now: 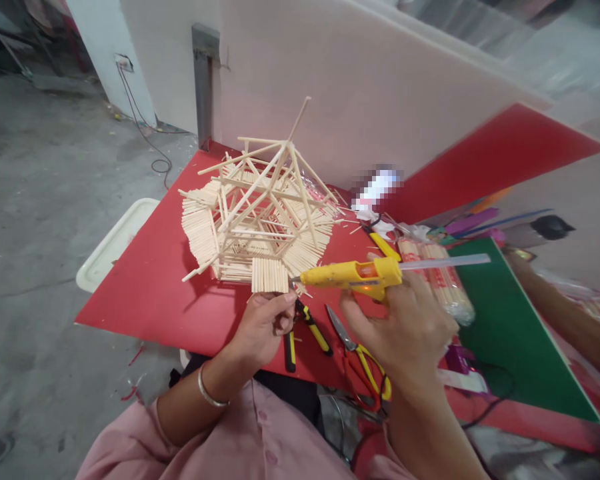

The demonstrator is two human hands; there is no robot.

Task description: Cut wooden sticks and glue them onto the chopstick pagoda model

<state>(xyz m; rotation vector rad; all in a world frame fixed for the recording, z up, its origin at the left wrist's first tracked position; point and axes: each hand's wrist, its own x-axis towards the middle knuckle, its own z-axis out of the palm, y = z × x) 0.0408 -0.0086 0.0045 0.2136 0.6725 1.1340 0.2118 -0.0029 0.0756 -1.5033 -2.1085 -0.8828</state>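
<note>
A pavilion-like model of pale wooden sticks [260, 200] stands on the red tabletop [145, 280]. At its near edge is a small panel of parallel sticks [270, 275]. My left hand [267, 323] has its fingers closed at the lower edge of this panel; what the fingertips hold is partly hidden. My right hand [405, 320] is wrapped round a yellow glue gun [353, 275] with a clear glue stick in its rear. The gun points left, its nozzle at the panel's right side, just above my left fingertips.
Black-and-yellow pliers [314, 328] and scissors with red and yellow handles [363, 363] lie near the front edge. Bundled sticks in plastic [440, 280] and a green board [520, 333] are at the right. Another person's arm [555, 307] reaches in there. A light partition [370, 87] rises behind.
</note>
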